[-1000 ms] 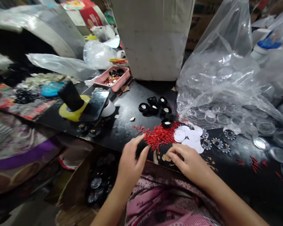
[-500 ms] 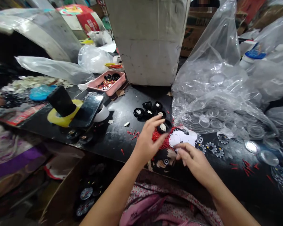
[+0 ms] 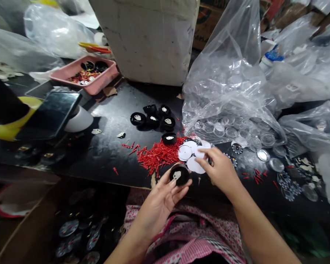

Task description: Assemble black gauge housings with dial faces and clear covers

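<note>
My left hand (image 3: 165,196) holds a round black case (image 3: 179,175), open side up, with a small pale plate inside. Its fingers curl around the case's lower side. At the pile of white discs (image 3: 196,165), my right hand (image 3: 218,168) has its thumb and forefinger on the edge of one disc (image 3: 200,151). Black printed dials (image 3: 237,148) lie partly beside and under the discs. Left of them spreads a heap of small red pointers (image 3: 158,156). Several more black cases (image 3: 138,119) with pale plates stand behind the heap.
A plastic bag (image 3: 222,88) of clear round covers (image 3: 242,132) stands at the back right. A pink tray (image 3: 101,81) of small parts sits at the back left, near a phone (image 3: 51,113) and yellow tape (image 3: 5,130). A tall box (image 3: 148,44) rises behind.
My left hand has brought a black case from the group behind down towards the table's front edge. My right hand has moved onto the white discs. The view has shifted right and down.
</note>
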Available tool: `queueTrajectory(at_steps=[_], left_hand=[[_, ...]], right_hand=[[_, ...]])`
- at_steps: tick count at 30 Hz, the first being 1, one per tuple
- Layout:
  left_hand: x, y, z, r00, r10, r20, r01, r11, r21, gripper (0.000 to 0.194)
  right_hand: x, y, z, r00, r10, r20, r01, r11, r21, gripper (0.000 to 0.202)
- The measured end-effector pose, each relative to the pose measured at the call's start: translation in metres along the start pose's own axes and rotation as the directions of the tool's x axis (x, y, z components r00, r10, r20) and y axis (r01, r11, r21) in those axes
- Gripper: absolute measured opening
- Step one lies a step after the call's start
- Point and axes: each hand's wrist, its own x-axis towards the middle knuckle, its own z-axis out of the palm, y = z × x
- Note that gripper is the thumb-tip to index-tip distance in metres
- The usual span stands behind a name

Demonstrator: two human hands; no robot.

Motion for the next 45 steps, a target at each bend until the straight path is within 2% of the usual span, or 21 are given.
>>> queueTrajectory(at_steps=[2, 4, 7, 10, 14, 18, 22, 25, 29, 32, 34, 39, 45], left_hand=[[0.001, 0.002, 0.001, 1.000, 0.008, -0.022, -0.008, 1.000, -0.010, 0.034], [0.002, 0.003, 0.002, 0.999, 0.039, -0.030, -0.039, 0.999, -0.006, 0.032], [0.004, 0.004, 0.005, 0.993, 0.096, -0.062, -0.095, 0.995, 0.008, 0.030], [0.008, 0.004, 0.010, 0.988, 0.125, -0.090, -0.126, 0.992, -0.012, 0.031], [0.013, 0.002, 0.018, 0.979, 0.160, -0.126, -0.170, 0.983, -0.075, 0.030], [0.012, 0.004, 0.023, 0.967, 0.146, -0.207, -0.167, 0.982, -0.088, 0.030], [0.008, 0.005, 0.021, 0.971, 0.164, -0.172, -0.178, 0.982, -0.069, 0.027], [0.007, 0.004, 0.017, 0.975, 0.184, -0.125, -0.191, 0.980, -0.050, 0.027], [0.008, 0.002, 0.011, 0.981, 0.167, -0.104, -0.169, 0.985, -0.016, 0.024], [0.008, 0.001, 0.009, 0.979, 0.181, -0.095, -0.180, 0.984, 0.016, 0.023], [0.008, -0.001, 0.009, 0.978, 0.194, -0.074, -0.191, 0.981, 0.045, 0.024], [0.007, -0.007, 0.013, 0.973, 0.225, -0.052, -0.217, 0.968, 0.128, 0.028], [0.004, -0.008, 0.014, 0.969, 0.238, -0.066, -0.228, 0.965, 0.131, 0.032]], right_hand=[[0.010, 0.012, -0.005, 0.998, 0.011, -0.066, -0.026, 0.970, -0.240, 0.036], [0.018, 0.020, -0.006, 0.998, 0.003, -0.069, -0.024, 0.952, -0.305, 0.039], [0.019, 0.023, -0.003, 0.990, 0.003, -0.138, -0.026, 0.986, -0.166, 0.028], [0.009, 0.013, 0.001, 0.987, 0.026, -0.157, -0.022, 0.999, 0.024, 0.017], [-0.006, -0.009, 0.005, 0.997, -0.074, 0.011, 0.071, 0.983, 0.168, 0.024], [-0.010, -0.018, 0.003, 0.978, -0.039, 0.204, -0.053, 0.903, 0.427, 0.040], [-0.010, -0.016, 0.002, 0.953, -0.076, 0.294, -0.101, 0.834, 0.543, 0.049], [-0.009, -0.018, 0.003, 0.964, -0.080, 0.255, -0.056, 0.873, 0.485, 0.042], [-0.009, -0.022, 0.004, 0.994, -0.033, 0.101, 0.000, 0.949, 0.316, 0.010], [-0.008, -0.027, 0.004, 0.999, 0.013, 0.039, -0.027, 0.926, 0.376, 0.018], [-0.008, -0.032, 0.006, 0.998, 0.050, 0.033, -0.059, 0.906, 0.419, 0.016], [-0.009, -0.045, 0.018, 1.000, 0.026, -0.013, -0.021, 0.958, 0.285, 0.014], [-0.012, -0.043, 0.021, 0.996, 0.062, -0.069, -0.041, 0.962, 0.269, 0.020]])
